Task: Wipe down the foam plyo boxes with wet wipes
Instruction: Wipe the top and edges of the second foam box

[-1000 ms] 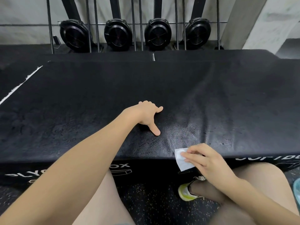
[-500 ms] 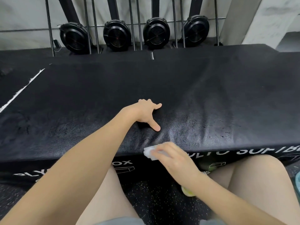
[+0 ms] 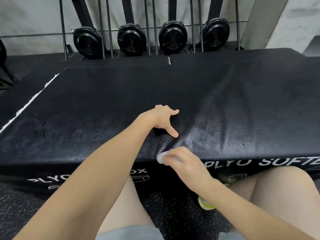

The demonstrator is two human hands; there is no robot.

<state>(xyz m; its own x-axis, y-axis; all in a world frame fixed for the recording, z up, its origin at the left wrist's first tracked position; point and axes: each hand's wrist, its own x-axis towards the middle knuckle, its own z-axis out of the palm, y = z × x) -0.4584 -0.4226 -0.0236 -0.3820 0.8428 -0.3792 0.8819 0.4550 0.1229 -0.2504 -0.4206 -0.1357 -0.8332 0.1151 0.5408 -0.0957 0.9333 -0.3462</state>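
Observation:
A wide black foam plyo box point(image 3: 86, 110) with white lettering on its front face fills the middle of the head view. My left hand point(image 3: 162, 118) rests on its top near the front edge, fingers spread, thumb pointing toward me. My right hand point(image 3: 183, 163) presses a crumpled white wet wipe point(image 3: 161, 157) against the box's front top edge, just below the left thumb. Most of the wipe is hidden under the fingers. The vinyl to the right of my left hand shines damp.
Further black boxes point(image 3: 225, 57) lie behind the near one. Several black fan rowers point(image 3: 130, 38) stand upright against the wall at the back. My bare knees and a yellow-green shoe point(image 3: 206, 205) are on the speckled rubber floor below the box.
My right hand has slid the wipe left along the front edge, from right of centre to just under the left thumb. The left hand has stayed where it was.

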